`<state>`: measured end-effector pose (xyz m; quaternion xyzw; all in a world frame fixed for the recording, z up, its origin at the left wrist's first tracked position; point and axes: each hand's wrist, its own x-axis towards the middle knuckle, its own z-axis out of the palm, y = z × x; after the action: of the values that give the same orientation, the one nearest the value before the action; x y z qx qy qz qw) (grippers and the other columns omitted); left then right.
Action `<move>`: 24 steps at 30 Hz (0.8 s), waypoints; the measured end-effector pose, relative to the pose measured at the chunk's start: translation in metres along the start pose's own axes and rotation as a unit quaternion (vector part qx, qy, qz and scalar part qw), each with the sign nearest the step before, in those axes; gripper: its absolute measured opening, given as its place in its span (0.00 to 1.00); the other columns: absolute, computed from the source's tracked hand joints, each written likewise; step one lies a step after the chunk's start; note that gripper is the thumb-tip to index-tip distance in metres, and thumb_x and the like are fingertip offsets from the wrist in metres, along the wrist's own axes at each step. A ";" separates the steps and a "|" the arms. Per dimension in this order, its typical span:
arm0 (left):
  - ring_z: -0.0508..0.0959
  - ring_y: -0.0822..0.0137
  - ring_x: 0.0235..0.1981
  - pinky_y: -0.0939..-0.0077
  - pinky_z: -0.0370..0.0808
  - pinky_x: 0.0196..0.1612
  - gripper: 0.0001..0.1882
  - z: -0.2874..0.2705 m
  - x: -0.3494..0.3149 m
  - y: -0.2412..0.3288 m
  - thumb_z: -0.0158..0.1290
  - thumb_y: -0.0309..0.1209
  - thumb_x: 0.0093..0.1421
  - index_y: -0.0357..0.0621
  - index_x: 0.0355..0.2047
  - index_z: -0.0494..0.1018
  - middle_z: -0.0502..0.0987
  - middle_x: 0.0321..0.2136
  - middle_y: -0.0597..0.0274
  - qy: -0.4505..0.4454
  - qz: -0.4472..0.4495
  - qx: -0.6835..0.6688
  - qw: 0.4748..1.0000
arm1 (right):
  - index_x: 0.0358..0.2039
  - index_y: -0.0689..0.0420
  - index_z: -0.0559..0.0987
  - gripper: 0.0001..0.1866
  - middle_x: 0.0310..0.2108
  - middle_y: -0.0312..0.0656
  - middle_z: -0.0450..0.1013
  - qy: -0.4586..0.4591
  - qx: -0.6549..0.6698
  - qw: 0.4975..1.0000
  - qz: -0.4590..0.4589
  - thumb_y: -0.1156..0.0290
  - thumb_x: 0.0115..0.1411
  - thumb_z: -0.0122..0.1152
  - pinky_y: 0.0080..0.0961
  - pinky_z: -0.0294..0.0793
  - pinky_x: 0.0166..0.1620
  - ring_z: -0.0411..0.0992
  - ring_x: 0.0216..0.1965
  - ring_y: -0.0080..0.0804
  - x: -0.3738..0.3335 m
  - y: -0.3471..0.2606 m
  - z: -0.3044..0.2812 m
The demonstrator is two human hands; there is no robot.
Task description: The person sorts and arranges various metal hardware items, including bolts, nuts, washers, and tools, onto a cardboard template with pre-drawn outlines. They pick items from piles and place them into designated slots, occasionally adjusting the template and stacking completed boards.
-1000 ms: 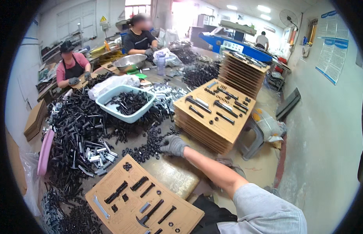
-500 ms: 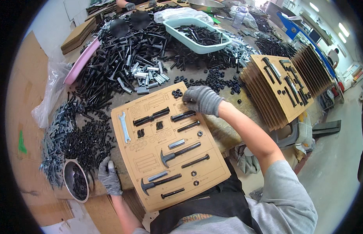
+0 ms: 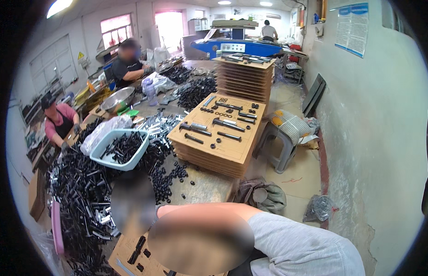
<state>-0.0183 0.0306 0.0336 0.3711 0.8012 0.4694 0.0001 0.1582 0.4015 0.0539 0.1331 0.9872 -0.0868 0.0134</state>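
The board (image 3: 124,244) at the lower edge looks like matt brown cardboard, as do the stacked boards (image 3: 233,152). The nuts (image 3: 164,180) are dark metal with a faint sheen; the sleeves (image 3: 102,214) are bright, glossy metal. The tub (image 3: 113,163) is smooth plastic, the bag (image 3: 105,131) thin, crinkled clear film. The table (image 3: 207,185) looks dull and worn, the shirt sleeve (image 3: 306,244) soft matt cloth, the wall (image 3: 366,152) scuffed and rough.

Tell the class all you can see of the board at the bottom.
The board is flat, brown and cardboard-looking, angled, and cut off by the picture's lower edge. On it lie a long black part, smaller black pieces and, near its left corner, a silvery wrench, partly seen. A blur hides much of it, so what else touches it cannot be told.
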 end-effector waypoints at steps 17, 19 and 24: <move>0.75 0.53 0.45 0.64 0.71 0.50 0.26 0.010 0.001 -0.015 0.47 0.50 0.64 0.39 0.46 0.76 0.77 0.45 0.49 -0.027 -0.028 0.031 0.999 | 0.44 0.51 0.80 0.15 0.40 0.45 0.77 0.234 0.264 0.876 0.327 0.63 0.58 0.54 0.35 0.72 0.48 0.74 0.43 0.42 -0.169 0.082 0.083; 0.76 0.53 0.43 0.65 0.72 0.48 0.25 -0.018 -0.002 -0.038 0.47 0.50 0.64 0.38 0.45 0.76 0.78 0.44 0.49 0.019 -0.007 0.054 0.998 | 0.43 0.49 0.80 0.14 0.40 0.49 0.77 0.305 0.231 0.877 0.291 0.65 0.56 0.55 0.39 0.72 0.50 0.74 0.44 0.48 -0.157 0.043 0.065; 0.75 0.54 0.43 0.66 0.72 0.48 0.23 -0.007 -0.022 -0.034 0.48 0.45 0.64 0.37 0.46 0.74 0.77 0.44 0.50 0.026 -0.005 0.078 0.997 | 0.42 0.53 0.81 0.16 0.43 0.49 0.75 0.373 0.116 0.839 0.380 0.65 0.54 0.53 0.37 0.72 0.50 0.74 0.44 0.48 -0.215 0.032 0.045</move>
<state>-0.0248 0.0025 0.0036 0.3536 0.8368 0.4153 -0.0472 0.3738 0.3685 0.0151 0.5206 0.7722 -0.1331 -0.3391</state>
